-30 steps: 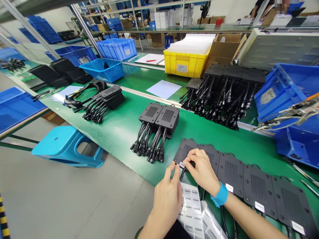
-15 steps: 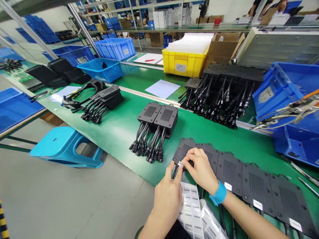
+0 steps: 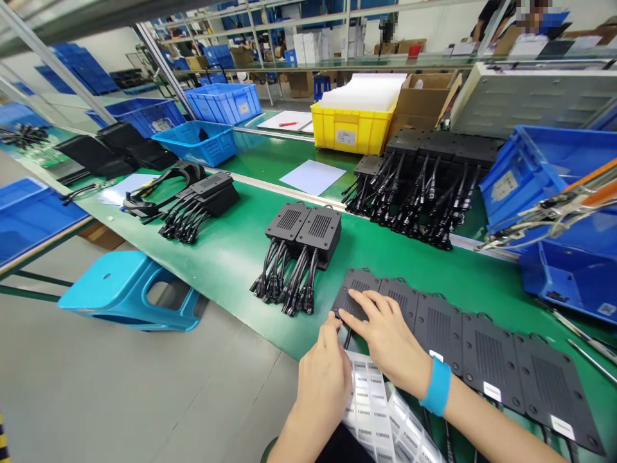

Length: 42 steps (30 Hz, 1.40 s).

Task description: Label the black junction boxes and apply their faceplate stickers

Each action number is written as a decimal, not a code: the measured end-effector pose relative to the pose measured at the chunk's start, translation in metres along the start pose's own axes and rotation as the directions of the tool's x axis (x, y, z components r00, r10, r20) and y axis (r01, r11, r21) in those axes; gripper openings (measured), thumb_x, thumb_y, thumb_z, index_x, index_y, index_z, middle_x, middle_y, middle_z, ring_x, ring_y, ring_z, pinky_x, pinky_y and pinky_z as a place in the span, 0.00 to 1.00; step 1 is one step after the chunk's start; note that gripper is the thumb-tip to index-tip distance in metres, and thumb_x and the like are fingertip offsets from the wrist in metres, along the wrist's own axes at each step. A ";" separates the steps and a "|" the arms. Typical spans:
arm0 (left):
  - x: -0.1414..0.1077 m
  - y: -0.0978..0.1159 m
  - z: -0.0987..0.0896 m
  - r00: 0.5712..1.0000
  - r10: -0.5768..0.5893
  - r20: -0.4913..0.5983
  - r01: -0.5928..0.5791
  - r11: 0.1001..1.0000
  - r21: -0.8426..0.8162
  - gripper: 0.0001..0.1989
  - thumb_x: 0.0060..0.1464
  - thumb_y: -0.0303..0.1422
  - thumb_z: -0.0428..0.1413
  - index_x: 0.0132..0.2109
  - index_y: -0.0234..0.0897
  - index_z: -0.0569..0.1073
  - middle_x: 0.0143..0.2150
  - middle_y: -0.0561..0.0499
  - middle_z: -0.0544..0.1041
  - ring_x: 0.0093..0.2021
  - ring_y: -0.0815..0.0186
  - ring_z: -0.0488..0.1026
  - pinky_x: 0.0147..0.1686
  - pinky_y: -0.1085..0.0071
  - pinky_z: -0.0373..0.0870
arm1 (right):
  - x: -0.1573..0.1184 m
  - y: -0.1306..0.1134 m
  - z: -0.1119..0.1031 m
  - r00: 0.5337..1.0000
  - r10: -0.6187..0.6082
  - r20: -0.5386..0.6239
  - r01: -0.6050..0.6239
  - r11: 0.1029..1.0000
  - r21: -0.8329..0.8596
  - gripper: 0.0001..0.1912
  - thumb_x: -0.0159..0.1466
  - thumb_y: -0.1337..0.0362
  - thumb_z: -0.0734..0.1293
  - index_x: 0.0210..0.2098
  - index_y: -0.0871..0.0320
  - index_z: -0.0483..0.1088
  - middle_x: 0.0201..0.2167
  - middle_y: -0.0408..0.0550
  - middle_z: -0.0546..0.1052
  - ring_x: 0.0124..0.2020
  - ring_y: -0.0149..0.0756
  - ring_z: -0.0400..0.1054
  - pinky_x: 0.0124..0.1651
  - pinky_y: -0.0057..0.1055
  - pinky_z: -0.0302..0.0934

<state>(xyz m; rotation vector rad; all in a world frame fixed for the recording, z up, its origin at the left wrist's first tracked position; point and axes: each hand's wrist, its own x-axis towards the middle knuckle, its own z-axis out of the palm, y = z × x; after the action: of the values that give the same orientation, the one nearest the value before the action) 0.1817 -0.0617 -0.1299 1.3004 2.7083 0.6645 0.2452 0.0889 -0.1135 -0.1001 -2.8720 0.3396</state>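
A: How do our hands sit?
B: Our right hand [image 3: 388,329] rests, fingers spread, on the leftmost box [image 3: 357,280] of our near row [image 3: 488,350]; our left hand [image 3: 324,373], fingertips together, meets its near-left corner — pinching anything, we can't tell.
A: Its long axis?
B: Near to far — beyond our left hand.

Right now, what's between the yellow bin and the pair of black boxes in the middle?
In the head view, a white sheet lies between the yellow bin and the paired black boxes, with a pale strip running between sheet and boxes.
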 end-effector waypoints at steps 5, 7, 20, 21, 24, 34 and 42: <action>0.000 -0.004 -0.004 0.998 -0.042 0.048 0.047 0.991 -0.125 0.19 0.59 0.23 0.40 0.57 0.39 0.54 0.59 0.42 0.66 0.40 0.60 0.77 0.31 0.66 0.73 | -0.004 -0.002 -0.002 1.000 -0.022 0.017 0.025 0.986 -0.164 0.21 0.60 0.73 0.62 0.52 0.57 0.73 0.61 0.64 0.63 0.60 0.57 0.57 0.55 0.57 0.55; 0.001 -0.006 -0.010 0.996 -0.048 0.077 0.065 0.967 -0.248 0.19 0.60 0.25 0.40 0.58 0.40 0.54 0.59 0.43 0.65 0.44 0.61 0.75 0.37 0.65 0.72 | -0.011 0.001 -0.013 0.999 0.041 -0.017 -0.043 0.990 -0.133 0.20 0.62 0.74 0.59 0.50 0.57 0.74 0.61 0.62 0.64 0.61 0.56 0.56 0.57 0.56 0.54; 0.120 0.023 -0.087 0.978 0.025 0.208 0.183 0.382 -0.906 0.22 0.49 0.35 0.60 0.51 0.33 0.67 0.39 0.46 0.76 0.30 0.71 0.72 0.27 0.80 0.67 | -0.175 0.058 -0.089 0.714 0.686 0.141 -0.534 0.404 0.743 0.21 0.64 0.47 0.63 0.47 0.52 0.76 0.49 0.52 0.75 0.46 0.41 0.73 0.48 0.28 0.69; 0.139 0.029 -0.093 0.994 -0.018 0.104 0.103 0.409 -0.907 0.23 0.47 0.35 0.60 0.50 0.32 0.68 0.38 0.45 0.76 0.30 0.69 0.73 0.26 0.79 0.68 | -0.192 0.062 -0.084 0.671 0.729 0.133 -0.535 0.352 0.768 0.22 0.62 0.46 0.64 0.47 0.52 0.76 0.49 0.52 0.75 0.45 0.41 0.73 0.48 0.28 0.69; 0.197 0.045 -0.111 0.968 -0.109 -0.224 -0.140 0.505 -0.852 0.21 0.47 0.33 0.58 0.49 0.31 0.68 0.38 0.45 0.77 0.31 0.69 0.74 0.27 0.78 0.69 | -0.239 0.072 -0.069 0.541 0.833 0.116 -0.496 0.205 0.844 0.23 0.59 0.45 0.66 0.47 0.52 0.76 0.48 0.51 0.76 0.47 0.41 0.72 0.51 0.26 0.67; 0.270 0.082 -0.094 0.745 0.153 -0.649 -0.471 0.810 -0.350 0.16 0.56 0.28 0.52 0.51 0.26 0.66 0.50 0.40 0.69 0.53 0.56 0.65 0.57 0.57 0.60 | -0.277 0.069 -0.053 0.402 0.914 -0.059 -0.632 0.324 0.704 0.26 0.60 0.41 0.62 0.45 0.54 0.75 0.47 0.51 0.75 0.48 0.40 0.72 0.50 0.24 0.67; 0.151 0.157 0.026 0.532 0.846 0.038 -0.834 0.531 -0.152 0.36 0.45 0.50 0.65 0.58 0.40 0.67 0.56 0.45 0.70 0.55 0.55 0.67 0.55 0.58 0.66 | -0.238 0.052 -0.020 0.525 0.728 -0.441 -0.772 0.625 0.112 0.23 0.64 0.50 0.61 0.55 0.53 0.69 0.53 0.55 0.70 0.50 0.47 0.70 0.41 0.36 0.72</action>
<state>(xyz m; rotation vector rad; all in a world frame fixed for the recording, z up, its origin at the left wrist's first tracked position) 0.2055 0.1481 -0.0705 2.5247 1.7354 0.7317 0.4823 0.1205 -0.1630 -1.3026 -2.2009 0.2654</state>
